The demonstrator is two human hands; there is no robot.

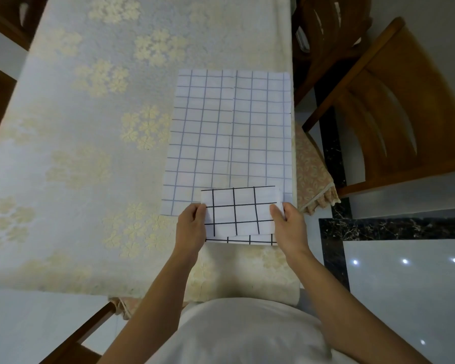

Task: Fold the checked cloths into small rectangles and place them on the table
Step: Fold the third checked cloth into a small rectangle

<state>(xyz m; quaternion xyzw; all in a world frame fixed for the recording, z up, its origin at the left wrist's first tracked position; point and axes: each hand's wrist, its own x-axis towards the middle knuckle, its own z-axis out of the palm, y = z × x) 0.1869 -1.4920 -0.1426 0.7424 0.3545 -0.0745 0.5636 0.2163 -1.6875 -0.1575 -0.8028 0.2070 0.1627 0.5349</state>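
Domestic dining room, viewed from the near end of a table.

A long table (63, 158) carries a pale cloth cover woven with cream flower clusters, over a fringed beige under-cloth (314, 179) showing at the right edge. Carved brown wooden dining chairs (394, 106) stand to the right, with further dark wooden furniture at the far left corner. The floor is glossy light-grey tile (410, 279) bordered by a band of black veined marble (394, 228), reflecting small ceiling lights. Furnishings and finishes are household in character, not commercial.
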